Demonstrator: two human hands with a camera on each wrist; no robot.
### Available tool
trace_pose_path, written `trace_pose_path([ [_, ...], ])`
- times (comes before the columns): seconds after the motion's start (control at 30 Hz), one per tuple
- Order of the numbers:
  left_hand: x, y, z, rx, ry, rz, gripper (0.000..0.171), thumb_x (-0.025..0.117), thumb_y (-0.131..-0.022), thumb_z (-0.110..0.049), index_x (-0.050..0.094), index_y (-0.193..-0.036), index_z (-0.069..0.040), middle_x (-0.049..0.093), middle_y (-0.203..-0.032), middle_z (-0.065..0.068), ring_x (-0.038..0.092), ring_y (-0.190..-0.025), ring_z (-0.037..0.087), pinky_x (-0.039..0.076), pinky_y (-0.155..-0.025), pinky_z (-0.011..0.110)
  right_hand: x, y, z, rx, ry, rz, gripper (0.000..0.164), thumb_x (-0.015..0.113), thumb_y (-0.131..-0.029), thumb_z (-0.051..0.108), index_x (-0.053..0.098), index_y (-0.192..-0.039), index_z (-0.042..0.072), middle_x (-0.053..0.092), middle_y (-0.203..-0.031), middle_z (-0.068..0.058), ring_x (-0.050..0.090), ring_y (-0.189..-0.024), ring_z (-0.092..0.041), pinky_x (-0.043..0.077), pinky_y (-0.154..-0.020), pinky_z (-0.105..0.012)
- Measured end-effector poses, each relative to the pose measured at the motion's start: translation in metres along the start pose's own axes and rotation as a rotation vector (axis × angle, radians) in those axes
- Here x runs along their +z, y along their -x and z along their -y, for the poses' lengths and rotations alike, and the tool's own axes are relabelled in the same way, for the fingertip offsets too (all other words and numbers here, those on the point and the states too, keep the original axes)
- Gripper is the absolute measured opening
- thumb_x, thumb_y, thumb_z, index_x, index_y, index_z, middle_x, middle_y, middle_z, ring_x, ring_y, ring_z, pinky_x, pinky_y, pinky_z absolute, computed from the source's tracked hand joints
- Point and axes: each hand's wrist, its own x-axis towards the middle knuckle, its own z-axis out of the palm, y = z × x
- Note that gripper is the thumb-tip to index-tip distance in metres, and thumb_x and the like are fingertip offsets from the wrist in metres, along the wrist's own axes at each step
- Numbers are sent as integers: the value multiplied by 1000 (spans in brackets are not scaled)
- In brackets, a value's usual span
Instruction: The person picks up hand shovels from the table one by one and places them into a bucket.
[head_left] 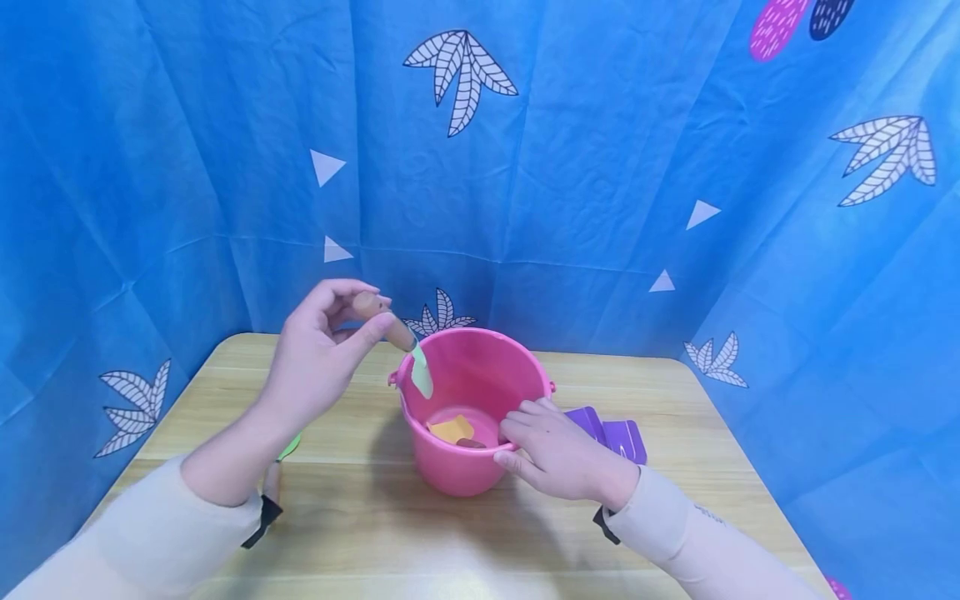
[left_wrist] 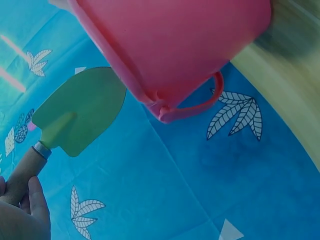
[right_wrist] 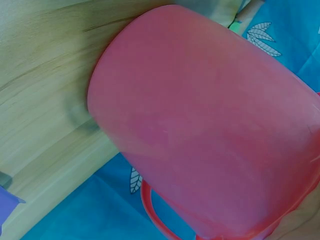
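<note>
My left hand [head_left: 318, 350] holds a small garden trowel [head_left: 422, 375] by its wooden handle, with the light green blade pointing down at the left rim of a pink bucket [head_left: 453, 475]. In the left wrist view the whole trowel blade [left_wrist: 82, 112] shows beside the bucket [left_wrist: 180, 45]; whether they touch I cannot tell. On the bucket's front right rim, my right hand [head_left: 558, 450] grips the edge, fingers over the inside and thumb outside. Inside lie a yellow piece [head_left: 450, 428] and a brown piece [head_left: 471, 444], partly hidden by the front wall.
To the right of the bucket, purple objects [head_left: 624, 440] lie on the wooden table [head_left: 360, 533], partly behind my right hand. A green-headed tool [head_left: 289, 447] with a wooden handle lies at the left, mostly hidden by my left forearm. A blue patterned curtain [head_left: 525, 192] stands behind.
</note>
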Motion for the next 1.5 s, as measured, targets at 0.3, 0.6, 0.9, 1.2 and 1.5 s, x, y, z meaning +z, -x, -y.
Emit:
trace_pose_path([
  [0.3, 13, 1, 14, -56, 24, 69, 37, 65, -83, -41, 51, -114, -26, 59, -107, -6, 54, -102, 10, 48, -85, 33, 0, 0, 1, -8, -5, -10, 24, 35, -97, 49, 49, -94, 30, 47, -89, 17, 38, -89, -4, 35, -85, -33],
  [0.6, 29, -2, 31, -117, 57, 135, 37, 68, -82, -35, 52, -113, -21, 56, -108, 0, 55, -101, 14, 50, -81, 30, -3, -1, 3, 12, -13, 12, 23, 37, -97, 48, 50, -95, 30, 48, -89, 18, 37, -89, -4, 35, -85, -33],
  [0.9, 39, -5, 43, -172, 56, 201, 37, 69, -82, -31, 52, -113, -20, 55, -104, 2, 56, -100, 18, 52, -76, 33, -9, -2, 9, 28, -31, 29, 26, 34, -97, 50, 50, -94, 30, 47, -88, 18, 37, -89, -4, 35, -86, -33],
  [1.2, 56, -7, 57, -215, -12, 303, 34, 71, -81, -23, 53, -109, -26, 56, -103, 0, 57, -101, 19, 53, -72, 32, -7, -1, 8, 8, -35, -13, 25, 35, -96, 51, 49, -92, 30, 46, -86, 18, 37, -87, -3, 35, -85, -31],
  [1.5, 69, -6, 62, -174, -105, 375, 27, 70, -81, -16, 53, -101, -25, 56, -93, 1, 58, -96, 15, 52, -75, 29, -3, 0, 8, 2, -22, -31, 25, 35, -96, 51, 49, -91, 31, 46, -86, 19, 36, -87, -2, 34, -84, -31],
])
